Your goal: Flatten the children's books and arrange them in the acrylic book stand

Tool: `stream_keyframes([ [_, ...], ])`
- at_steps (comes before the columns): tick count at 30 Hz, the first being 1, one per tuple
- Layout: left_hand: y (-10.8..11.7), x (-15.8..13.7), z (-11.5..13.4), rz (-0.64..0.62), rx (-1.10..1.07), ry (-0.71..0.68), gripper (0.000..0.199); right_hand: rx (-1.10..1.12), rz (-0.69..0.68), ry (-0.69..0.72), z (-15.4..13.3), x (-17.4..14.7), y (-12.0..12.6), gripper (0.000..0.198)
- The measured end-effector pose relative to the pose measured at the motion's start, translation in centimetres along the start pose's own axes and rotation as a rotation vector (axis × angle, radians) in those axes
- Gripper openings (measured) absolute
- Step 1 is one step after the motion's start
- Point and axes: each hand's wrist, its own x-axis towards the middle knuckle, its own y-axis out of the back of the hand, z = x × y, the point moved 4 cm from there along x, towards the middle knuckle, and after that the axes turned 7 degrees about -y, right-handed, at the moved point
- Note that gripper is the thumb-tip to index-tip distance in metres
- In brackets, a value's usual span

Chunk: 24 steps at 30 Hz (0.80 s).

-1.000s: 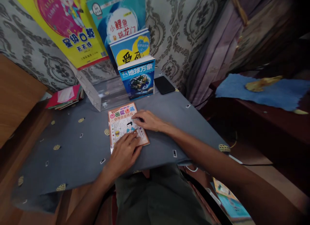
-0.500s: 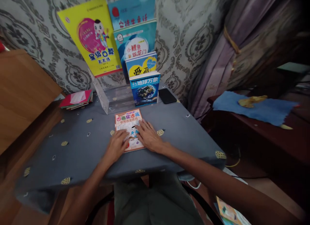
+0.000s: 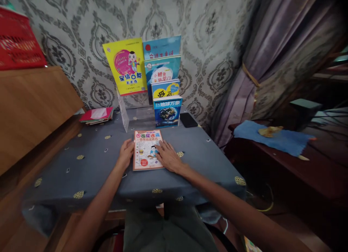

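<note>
A thin book (image 3: 148, 147) with a white and orange cover, colourful Chinese title and a cartoon figure lies closed on the table. At its left edge is my left hand (image 3: 126, 152), fingers loosely bent and apart, touching or almost touching the side; I cannot tell which. My right hand (image 3: 169, 156) rests across the right part of the cover, palm down with the fingers stretched out. Behind the book stands a clear book rack (image 3: 124, 116) with a yellow workbook (image 3: 126, 69) and several blue books, the front one a blue earth book (image 3: 168, 112).
A black phone (image 3: 188, 120) lies right of the rack. Red-covered booklets (image 3: 96, 114) are stacked at the back left of the cloth-covered table (image 3: 95, 165). A wooden cabinet (image 3: 35, 103) stands left; a blue cloth (image 3: 272, 138) lies on a dark surface at right.
My left hand has slid off the cover to the book's left edge. The right hand stays on the cover. My view has tilted up, showing more wall and a red item at upper left.
</note>
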Motion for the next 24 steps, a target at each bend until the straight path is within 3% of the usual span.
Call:
stream_keyframes([
  [3, -1.1, -0.4, -0.2, 0.006, -0.107, 0.095, 0.020, 0.036, -0.004, -0.003, 0.1, 0.0, -0.2, 0.047],
  [8, -2.8, -1.7, 0.3, -0.051, -0.239, 0.123, 0.025, 0.274, 0.108, -0.069, 2.2, 0.5, -1.8, 0.058],
  [12, -3.5, -2.6, 1.1, -0.103, -0.351, 0.067, 0.034, 0.772, 0.285, -0.161, 4.5, 1.4, -2.0, 0.069],
  [15, -4.5, -3.1, 2.4, -0.215, -0.410, 0.014, 0.044, 1.297, 0.234, -0.269, 4.8, 1.7, -1.2, 0.057],
  [17, -5.4, -3.4, 3.8, -0.298, -0.389, -0.027, 0.047, 1.584, 0.185, -0.400, 4.2, 1.8, 0.0, 0.052],
  [19, -6.3, -3.6, 5.7, -0.363, -0.343, -0.085, 0.048, 1.729, 0.270, -0.463, 3.4, 1.7, 2.3, 0.052],
  [21, -6.9, -3.5, 7.6, -0.386, -0.287, -0.177, 0.047, 1.742, 0.399, -0.373, 2.4, 1.7, 5.2, 0.052],
  [24, -7.5, -3.1, 9.6, -0.364, -0.205, -0.308, 0.048, 1.570, 0.566, -0.228, 1.5, 1.7, 8.5, 0.046],
])
